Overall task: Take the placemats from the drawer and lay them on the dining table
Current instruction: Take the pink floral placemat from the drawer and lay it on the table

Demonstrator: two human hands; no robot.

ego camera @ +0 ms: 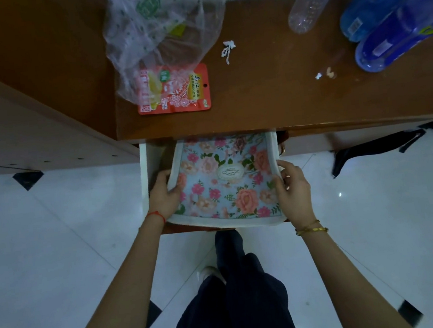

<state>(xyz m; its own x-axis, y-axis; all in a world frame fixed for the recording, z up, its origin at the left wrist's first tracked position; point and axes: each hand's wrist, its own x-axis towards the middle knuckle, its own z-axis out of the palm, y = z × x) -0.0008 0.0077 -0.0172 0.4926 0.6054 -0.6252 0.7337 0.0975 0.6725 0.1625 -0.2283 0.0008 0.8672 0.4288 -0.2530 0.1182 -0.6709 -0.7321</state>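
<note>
A floral placemat [220, 185], pale blue with pink and peach roses and a white border, lies in the open white drawer [144, 172] under the brown cabinet top. Its side edges curl upward. My left hand [163, 195] grips the placemat's left edge, thumb over the border. My right hand [292, 189] pinches its right edge. Whether more placemats lie beneath is hidden.
On the brown cabinet top [269, 90] are a clear plastic bag [157, 33], a red snack packet [177, 90], an empty clear bottle [306, 12], two blue water bottles [393, 17] and small white scraps [228, 49]. Below are white floor tiles and my legs. A dark cloth [370, 149] hangs right.
</note>
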